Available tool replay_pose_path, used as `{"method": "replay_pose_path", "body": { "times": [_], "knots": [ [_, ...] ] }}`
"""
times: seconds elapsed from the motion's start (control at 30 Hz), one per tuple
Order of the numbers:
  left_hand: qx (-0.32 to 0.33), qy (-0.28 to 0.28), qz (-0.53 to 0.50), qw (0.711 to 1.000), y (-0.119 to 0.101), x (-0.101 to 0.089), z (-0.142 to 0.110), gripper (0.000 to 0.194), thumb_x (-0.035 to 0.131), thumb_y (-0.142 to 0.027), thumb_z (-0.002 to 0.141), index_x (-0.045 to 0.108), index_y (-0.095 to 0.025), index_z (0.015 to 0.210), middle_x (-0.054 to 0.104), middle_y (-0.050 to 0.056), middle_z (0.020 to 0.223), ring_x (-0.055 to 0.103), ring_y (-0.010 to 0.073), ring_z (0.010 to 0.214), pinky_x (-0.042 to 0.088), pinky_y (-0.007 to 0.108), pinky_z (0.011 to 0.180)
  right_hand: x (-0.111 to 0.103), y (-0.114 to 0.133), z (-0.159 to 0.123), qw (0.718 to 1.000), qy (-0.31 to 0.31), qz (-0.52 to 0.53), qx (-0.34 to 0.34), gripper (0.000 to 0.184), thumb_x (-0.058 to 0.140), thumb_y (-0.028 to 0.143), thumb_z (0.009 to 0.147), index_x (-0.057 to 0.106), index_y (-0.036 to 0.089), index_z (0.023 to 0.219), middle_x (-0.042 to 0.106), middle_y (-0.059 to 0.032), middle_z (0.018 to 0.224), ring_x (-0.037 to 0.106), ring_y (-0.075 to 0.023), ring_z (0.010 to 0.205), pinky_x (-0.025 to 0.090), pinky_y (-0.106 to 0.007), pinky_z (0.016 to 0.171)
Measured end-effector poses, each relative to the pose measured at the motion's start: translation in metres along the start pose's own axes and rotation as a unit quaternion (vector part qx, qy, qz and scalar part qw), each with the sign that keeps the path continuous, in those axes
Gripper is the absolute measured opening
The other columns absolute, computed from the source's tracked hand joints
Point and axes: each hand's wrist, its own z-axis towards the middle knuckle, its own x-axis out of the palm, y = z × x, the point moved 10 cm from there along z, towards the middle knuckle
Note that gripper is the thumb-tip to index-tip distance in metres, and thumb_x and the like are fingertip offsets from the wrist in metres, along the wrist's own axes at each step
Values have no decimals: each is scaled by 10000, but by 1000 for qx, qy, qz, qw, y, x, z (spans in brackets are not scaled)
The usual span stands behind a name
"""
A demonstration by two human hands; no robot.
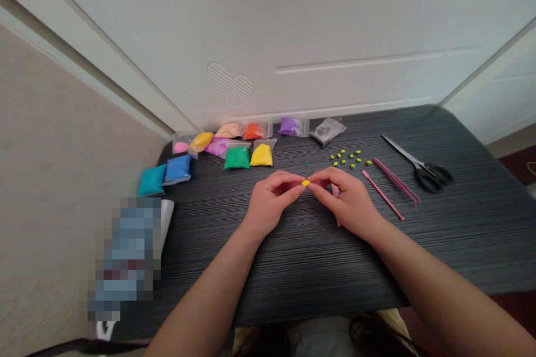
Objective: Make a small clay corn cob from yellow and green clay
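Observation:
Between the fingertips of both hands is a small yellow piece of modelling clay (306, 183), pointed at its ends. My left hand (274, 198) pinches it from the left, and my right hand (345, 195) pinches it from the right. Just beyond the fingers lies a tiny green bit of clay (307, 163). Several small yellow-and-green clay pieces (343, 162) are spread on the dark table past my right hand. A pink flat tool (335, 191) lies partly hidden under that hand. To its right are a pink stick tool (383, 195) and pink tweezers (397, 181).
Black-handled scissors (419, 164) lie open-bladed at the right. Bags of coloured clay line the back and left, among them a green bag (237, 157), a yellow bag (262, 154) and a purple bag (293, 126). A blurred-out object (129, 256) sits at the table's left edge.

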Motion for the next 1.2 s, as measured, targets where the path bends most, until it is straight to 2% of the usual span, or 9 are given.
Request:
{"method": "replay_pose_path", "body": {
  "times": [0.83, 1.2],
  "knots": [
    [39, -17, 33, 999, -3, -3, -1, 107, 633, -251, 694, 658, -195, 781, 604, 9, 775, 546, 125, 738, 414, 239, 684, 1, -1, 0, 1000, 8, 10, 3, 120, 528, 218, 795, 601, 202, 888, 596, 0, 798, 542, -110, 732, 422, -240, 683],
    [45, -39, 16, 998, -4, -7, -2, 98, 642, -239, 687, 656, -191, 771, 609, 5, 761, 549, 115, 726, 422, 231, 682, -5, -2, 0, 999, -25, 20, 7, 78, 536, 225, 793, 596, 207, 839, 590, 12, 759, 532, -109, 703, 414, -242, 650]
  ]
}}
